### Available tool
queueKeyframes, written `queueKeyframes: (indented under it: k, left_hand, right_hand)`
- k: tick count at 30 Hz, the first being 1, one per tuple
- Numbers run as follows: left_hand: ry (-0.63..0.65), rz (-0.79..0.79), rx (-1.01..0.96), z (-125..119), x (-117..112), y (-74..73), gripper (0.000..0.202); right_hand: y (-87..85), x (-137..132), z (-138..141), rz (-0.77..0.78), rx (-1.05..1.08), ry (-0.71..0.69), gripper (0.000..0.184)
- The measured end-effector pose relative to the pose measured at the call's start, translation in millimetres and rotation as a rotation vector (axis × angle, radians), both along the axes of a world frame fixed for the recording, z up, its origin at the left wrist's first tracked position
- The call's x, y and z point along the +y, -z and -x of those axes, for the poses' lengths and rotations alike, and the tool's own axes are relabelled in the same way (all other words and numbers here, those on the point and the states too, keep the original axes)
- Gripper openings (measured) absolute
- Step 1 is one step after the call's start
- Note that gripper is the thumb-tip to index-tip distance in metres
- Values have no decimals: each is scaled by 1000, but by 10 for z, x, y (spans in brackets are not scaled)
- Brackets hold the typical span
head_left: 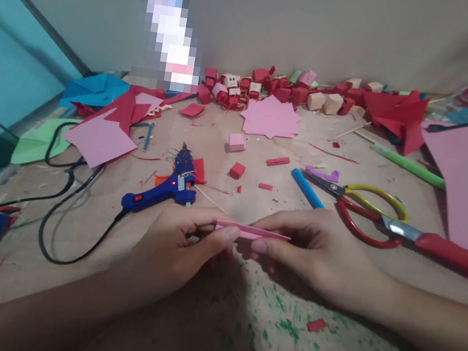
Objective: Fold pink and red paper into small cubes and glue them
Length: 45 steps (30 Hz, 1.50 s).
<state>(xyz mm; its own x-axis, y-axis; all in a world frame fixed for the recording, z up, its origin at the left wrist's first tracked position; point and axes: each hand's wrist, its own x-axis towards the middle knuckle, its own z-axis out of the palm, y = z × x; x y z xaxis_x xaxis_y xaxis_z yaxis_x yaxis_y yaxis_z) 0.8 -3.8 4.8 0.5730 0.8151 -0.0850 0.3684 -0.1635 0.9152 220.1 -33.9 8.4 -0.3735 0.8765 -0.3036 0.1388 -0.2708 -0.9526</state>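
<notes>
Scattered paper covers the bench (pixel 75 234). At its near middle the left hand (pixel 182 244) and right hand (pixel 319 255) meet. Scissors (pixel 332 188) lie just beyond the right hand, and a blue glue gun (pixel 161 188) just beyond the left. Each grip is clamped on a folded pink paper strip (pixel 260 233), held level between the hands.

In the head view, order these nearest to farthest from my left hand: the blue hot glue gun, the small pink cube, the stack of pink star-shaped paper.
From the left hand:
1. Blue hot glue gun, just beyond it, slightly left.
2. Small pink cube, mid-table, farther back.
3. Stack of pink star-shaped paper, farthest, at the back.
</notes>
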Motion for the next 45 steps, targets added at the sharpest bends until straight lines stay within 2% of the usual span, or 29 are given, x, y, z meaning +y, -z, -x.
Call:
queueKeyframes:
  k: [6,13,18,24,31,39,45]
  left_hand:
    - [-5,3,-2,0,-9,-8,27]
    - [-5,13,14,-2,-6,11,29]
    - [13,20,17,-13,4,-6,28]
    - [64,-59,49,-6,4,-14,29]
    - [19,-116,91,3,9,-17,31]
    - [0,126,64,-39,40,-36,31]
    - [-89,186,-74,-88,38,11,25]
  right_hand:
    - [7,-7,-1,28,-3,2,23]
    - [-12,5,-8,-7,-81,-28,15]
    - [-26,7,-1,-40,-83,-67,24]
    - [-30,5,-8,-31,-118,-71,35]
    - [-25,13,-19,4,-134,-76,30]
    - [6,67,-85,23,108,9,28]
    - [-18,32,-42,39,175,12,25]
